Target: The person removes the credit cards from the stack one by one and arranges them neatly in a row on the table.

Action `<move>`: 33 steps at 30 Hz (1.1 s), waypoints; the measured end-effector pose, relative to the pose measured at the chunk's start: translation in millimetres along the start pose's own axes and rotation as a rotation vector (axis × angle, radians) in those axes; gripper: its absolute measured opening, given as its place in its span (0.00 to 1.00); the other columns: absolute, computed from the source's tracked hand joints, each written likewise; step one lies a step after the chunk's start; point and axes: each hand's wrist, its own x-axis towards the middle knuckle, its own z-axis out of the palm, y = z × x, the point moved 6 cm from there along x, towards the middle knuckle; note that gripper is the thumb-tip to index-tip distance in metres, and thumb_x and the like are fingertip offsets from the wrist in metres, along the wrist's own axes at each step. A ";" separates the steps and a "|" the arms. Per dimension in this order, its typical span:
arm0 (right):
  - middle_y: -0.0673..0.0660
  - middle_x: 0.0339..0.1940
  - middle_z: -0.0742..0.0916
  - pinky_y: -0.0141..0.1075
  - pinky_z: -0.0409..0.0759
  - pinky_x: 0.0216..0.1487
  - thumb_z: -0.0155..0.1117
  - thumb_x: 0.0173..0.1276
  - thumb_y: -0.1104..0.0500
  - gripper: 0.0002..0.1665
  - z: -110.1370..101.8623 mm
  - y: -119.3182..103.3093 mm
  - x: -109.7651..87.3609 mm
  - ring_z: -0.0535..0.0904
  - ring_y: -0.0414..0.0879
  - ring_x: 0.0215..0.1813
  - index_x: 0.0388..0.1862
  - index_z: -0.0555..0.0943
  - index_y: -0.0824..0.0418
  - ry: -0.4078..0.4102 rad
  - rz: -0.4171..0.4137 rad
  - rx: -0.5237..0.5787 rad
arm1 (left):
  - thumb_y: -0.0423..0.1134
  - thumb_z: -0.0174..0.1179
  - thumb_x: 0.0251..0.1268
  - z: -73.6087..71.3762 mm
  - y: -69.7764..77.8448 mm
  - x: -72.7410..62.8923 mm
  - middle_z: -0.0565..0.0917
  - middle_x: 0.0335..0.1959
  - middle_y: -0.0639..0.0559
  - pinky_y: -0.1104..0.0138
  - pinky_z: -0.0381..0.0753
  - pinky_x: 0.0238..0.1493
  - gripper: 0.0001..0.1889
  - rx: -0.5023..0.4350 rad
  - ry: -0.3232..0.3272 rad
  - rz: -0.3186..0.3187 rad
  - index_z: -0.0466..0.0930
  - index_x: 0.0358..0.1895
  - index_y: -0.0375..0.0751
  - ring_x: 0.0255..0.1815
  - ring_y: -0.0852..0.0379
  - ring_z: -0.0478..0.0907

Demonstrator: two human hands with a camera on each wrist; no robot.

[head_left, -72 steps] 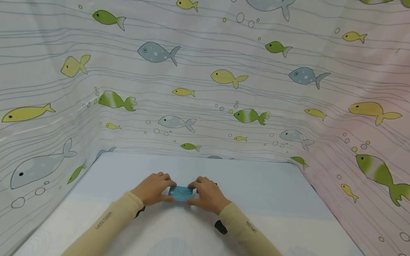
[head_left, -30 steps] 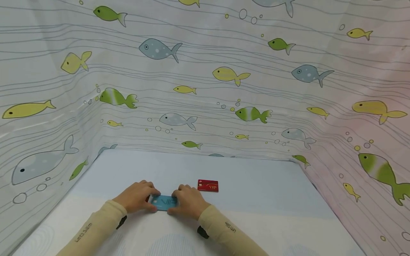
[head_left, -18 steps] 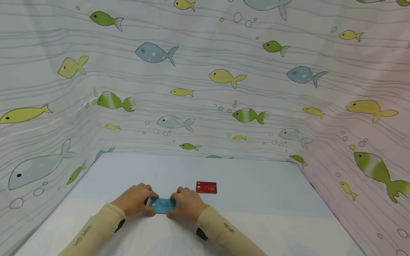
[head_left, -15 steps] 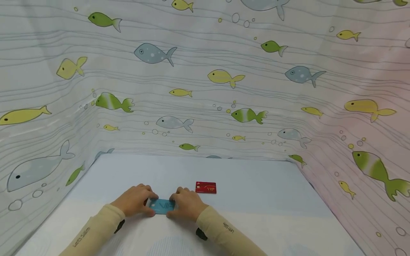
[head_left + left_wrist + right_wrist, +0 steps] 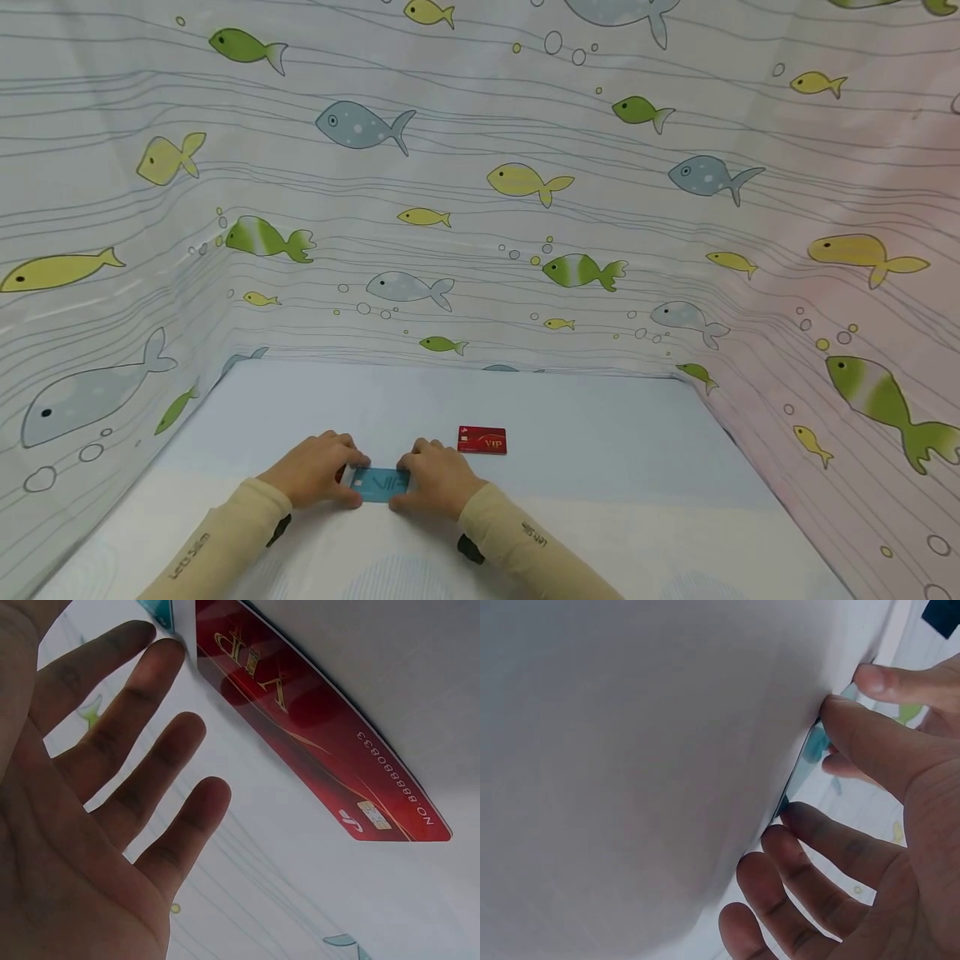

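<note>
A blue card (image 5: 380,484) lies on the table between both hands. My left hand (image 5: 311,471) pinches its left end between thumb and index finger, the other fingers spread in the left wrist view. At its right end, my right hand (image 5: 438,479) holds the long edges between thumb and index finger; the right wrist view shows the blue card (image 5: 810,754) nearly edge-on. Within the left hand's arch lies a red VIP card (image 5: 300,731), mostly hidden in the head view. Another red VIP card (image 5: 482,440) rests just beyond the right hand.
The pale table (image 5: 600,450) stretches around the hands. Fish-patterned sheeting (image 5: 480,250) rises at its back and both sides. A dark band (image 5: 471,547) shows at the right wrist.
Since the oldest frame, both hands have shifted the blue card left and nearer the body, uncovering the right-hand red card. Over the last half second they stay nearly still.
</note>
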 end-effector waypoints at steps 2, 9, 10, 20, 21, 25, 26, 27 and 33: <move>0.45 0.45 0.82 0.32 0.79 0.47 0.73 0.60 0.35 0.29 -0.5 -0.2 -0.1 0.75 0.39 0.43 0.56 0.86 0.47 -0.001 -0.002 0.005 | 0.53 0.80 0.46 0.1 -0.1 0.0 0.82 0.37 0.57 0.67 0.69 0.32 0.27 -0.002 0.000 -0.001 0.89 0.48 0.41 0.33 0.62 0.67; 0.45 0.47 0.83 0.34 0.80 0.49 0.73 0.60 0.33 0.30 -3.4 4.0 -1.4 0.76 0.39 0.44 0.56 0.86 0.46 0.030 -0.014 0.019 | 0.55 0.80 0.44 0.4 -1.4 4.0 0.83 0.39 0.57 0.62 0.76 0.37 0.29 0.020 0.030 0.009 0.88 0.49 0.42 0.37 0.59 0.74; 0.45 0.47 0.83 0.34 0.80 0.49 0.73 0.60 0.33 0.30 -5.2 4.6 -1.7 0.76 0.40 0.45 0.56 0.86 0.46 0.034 -0.015 0.026 | 0.55 0.80 0.44 -0.4 -1.4 5.2 0.83 0.40 0.56 0.61 0.77 0.39 0.29 0.026 0.040 0.009 0.88 0.49 0.42 0.38 0.58 0.75; 0.46 0.49 0.85 0.35 0.81 0.49 0.74 0.61 0.38 0.29 -19.6 20.7 -5.8 0.79 0.40 0.49 0.58 0.85 0.49 0.087 -0.009 0.154 | 0.54 0.75 0.55 -4.0 3.6 17.1 0.84 0.42 0.57 0.54 0.81 0.47 0.24 0.044 0.090 -0.038 0.87 0.51 0.45 0.46 0.52 0.79; 0.46 0.49 0.85 0.35 0.81 0.50 0.75 0.62 0.38 0.29 -20.5 24.1 -6.7 0.79 0.40 0.49 0.59 0.85 0.49 0.086 0.002 0.179 | 0.54 0.74 0.56 -3.7 4.4 18.8 0.84 0.42 0.56 0.53 0.81 0.48 0.24 0.040 0.091 -0.043 0.87 0.52 0.44 0.47 0.52 0.80; 0.48 0.49 0.85 0.37 0.82 0.52 0.75 0.63 0.41 0.29 -25.6 40.0 -11.9 0.79 0.41 0.50 0.60 0.84 0.50 0.080 0.062 0.271 | 0.55 0.72 0.59 -2.0 9.5 26.1 0.84 0.42 0.55 0.51 0.81 0.51 0.26 0.011 0.084 -0.063 0.86 0.54 0.43 0.48 0.50 0.79; 0.48 0.49 0.85 0.37 0.82 0.52 0.75 0.63 0.42 0.29 -26.9 44.6 -13.8 0.79 0.42 0.51 0.60 0.84 0.51 0.082 0.076 0.289 | 0.55 0.72 0.59 -1.5 11.1 28.3 0.84 0.42 0.55 0.50 0.81 0.51 0.26 0.005 0.083 -0.062 0.85 0.55 0.43 0.48 0.50 0.79; 0.49 0.50 0.84 0.38 0.81 0.53 0.75 0.63 0.42 0.29 -28.0 49.1 -15.4 0.78 0.42 0.51 0.60 0.84 0.51 0.087 0.089 0.302 | 0.55 0.72 0.60 -1.0 12.6 30.5 0.84 0.43 0.55 0.50 0.81 0.51 0.26 0.001 0.083 -0.061 0.85 0.55 0.42 0.48 0.50 0.79; 0.50 0.52 0.82 0.40 0.81 0.54 0.74 0.65 0.43 0.28 -27.8 75.4 -24.8 0.78 0.43 0.51 0.61 0.83 0.52 0.106 0.103 0.283 | 0.54 0.72 0.60 1.7 17.9 44.2 0.84 0.45 0.53 0.52 0.81 0.52 0.23 0.020 0.086 -0.053 0.87 0.53 0.43 0.49 0.50 0.79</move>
